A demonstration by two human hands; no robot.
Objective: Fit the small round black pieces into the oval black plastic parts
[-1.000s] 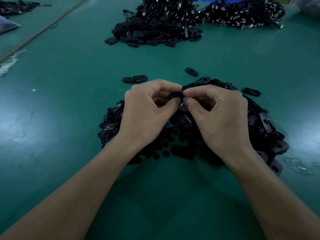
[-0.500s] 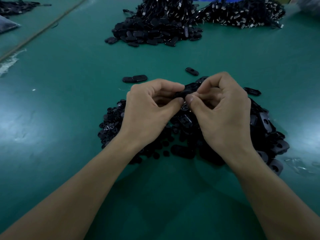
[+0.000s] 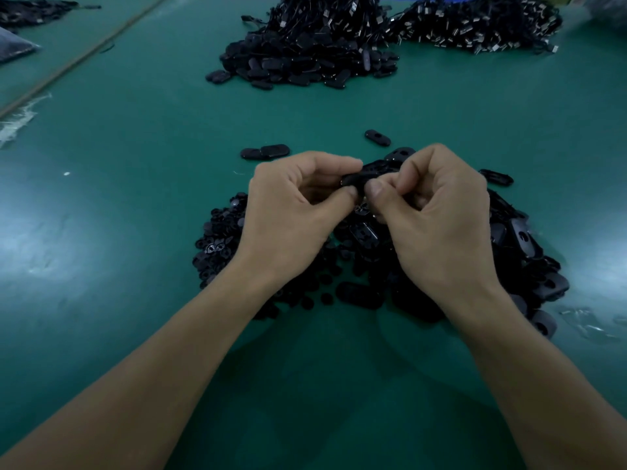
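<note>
Right hand (image 3: 441, 228) has tilted knuckles-up; it and the left hand (image 3: 291, 212) both pinch one oval part (image 3: 354, 179)

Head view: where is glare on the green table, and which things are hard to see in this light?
Head view: pale glare on the green table at far left and right; a soft shadow at bottom centre; the held oval part and the pile of black pieces merge into one dark mass.

Green table (image 3: 101, 232), corded clip heap (image 3: 475, 25), plastic scraps (image 3: 583, 320)
</note>
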